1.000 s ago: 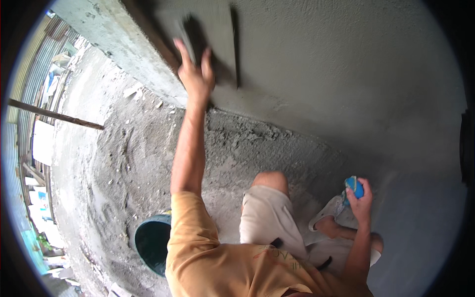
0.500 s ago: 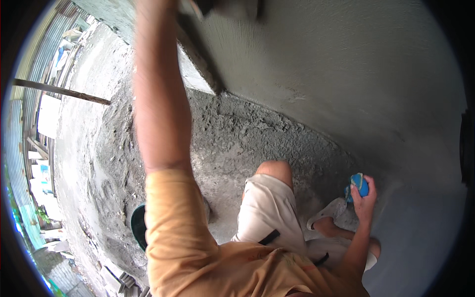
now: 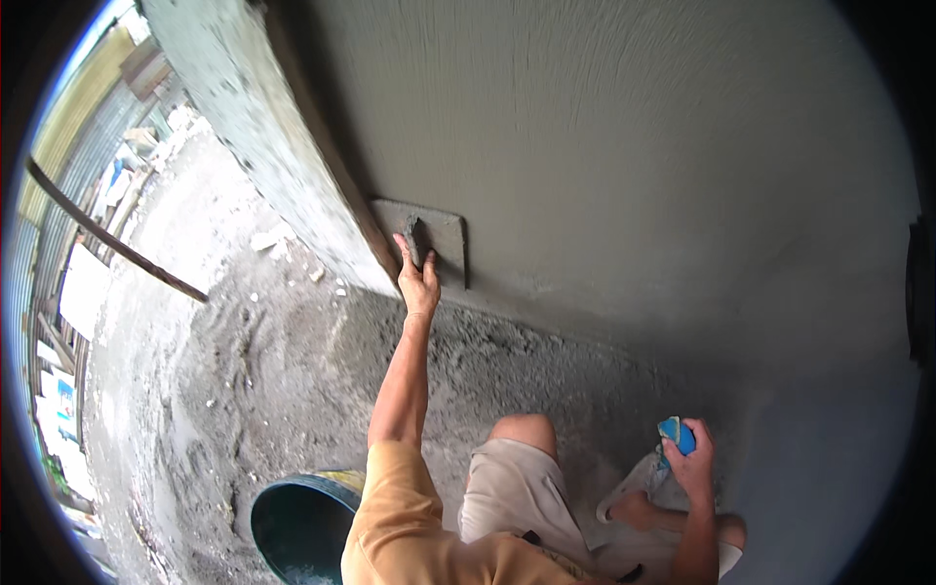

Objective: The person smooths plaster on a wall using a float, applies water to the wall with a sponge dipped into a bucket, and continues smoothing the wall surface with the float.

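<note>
My left hand [image 3: 419, 269] grips the handle of a flat, square grey plastering float [image 3: 447, 242], which lies against the grey plastered wall [image 3: 624, 127] beside a long straight edge strip [image 3: 327, 156]. The strip borders the pale concrete end of the wall [image 3: 234, 107]. Low on the right, my right hand [image 3: 691, 456] is closed around a small blue object [image 3: 676, 434] with a pale rim, perhaps a sponge, near my sandalled foot.
A dark green bucket [image 3: 292, 531] stands left of my body on rough cement-strewn ground [image 3: 253, 390]. A wooden pole [image 3: 117, 234] slants at the left, with corrugated sheeting [image 3: 68, 166] and scattered scrap beyond. A smooth grey surface [image 3: 799, 448] is at my right.
The float and my left hand went up, partly out of view, then came down to the lower part of the wall edge. The view has shifted; my right hand still holds the blue object.
</note>
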`<state>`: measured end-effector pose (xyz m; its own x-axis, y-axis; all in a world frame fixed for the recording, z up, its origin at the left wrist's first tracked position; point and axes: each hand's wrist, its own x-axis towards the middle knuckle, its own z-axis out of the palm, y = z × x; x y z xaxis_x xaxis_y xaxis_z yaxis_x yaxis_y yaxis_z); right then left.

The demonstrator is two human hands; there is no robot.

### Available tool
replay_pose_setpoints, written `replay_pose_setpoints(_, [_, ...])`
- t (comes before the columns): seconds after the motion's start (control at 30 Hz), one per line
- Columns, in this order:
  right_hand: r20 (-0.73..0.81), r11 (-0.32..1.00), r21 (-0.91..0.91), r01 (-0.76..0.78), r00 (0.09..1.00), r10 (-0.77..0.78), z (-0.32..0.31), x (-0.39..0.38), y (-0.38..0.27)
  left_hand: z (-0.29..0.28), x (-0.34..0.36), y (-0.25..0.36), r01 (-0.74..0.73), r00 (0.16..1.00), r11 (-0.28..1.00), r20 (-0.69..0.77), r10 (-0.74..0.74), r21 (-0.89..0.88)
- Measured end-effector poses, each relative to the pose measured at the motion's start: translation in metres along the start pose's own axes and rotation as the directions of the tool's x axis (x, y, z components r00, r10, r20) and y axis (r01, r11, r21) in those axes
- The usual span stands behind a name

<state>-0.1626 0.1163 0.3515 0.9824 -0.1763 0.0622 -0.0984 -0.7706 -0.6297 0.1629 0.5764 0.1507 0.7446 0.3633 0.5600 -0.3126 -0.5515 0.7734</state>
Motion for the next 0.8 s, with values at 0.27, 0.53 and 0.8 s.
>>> replay_pose_setpoints(0.27, [-0.125, 0.98, 0.127, 0.155, 0.982, -0.139, -0.025, 0.03, -0.042, -0.111, 0.253, 0.309, -0.358, 0.922, 0.934, -0.155, 0.355, 0.007])
replay_pose_setpoints(0.53, [-0.117, 0.937, 0.318, 0.147, 0.987, -0.115, -0.037, 0.067, -0.046, -0.194, 0.431, 0.518, -0.46, 0.87, 0.888, -0.212, 0.446, -0.019])
replay_pose_setpoints(0.8, [-0.018, 0.946, 0.323, -0.016, 1.0, 0.023, -0.033, 0.061, -0.03, -0.138, 0.318, 0.357, -0.506, 0.824, 0.856, -0.233, 0.516, 0.106])
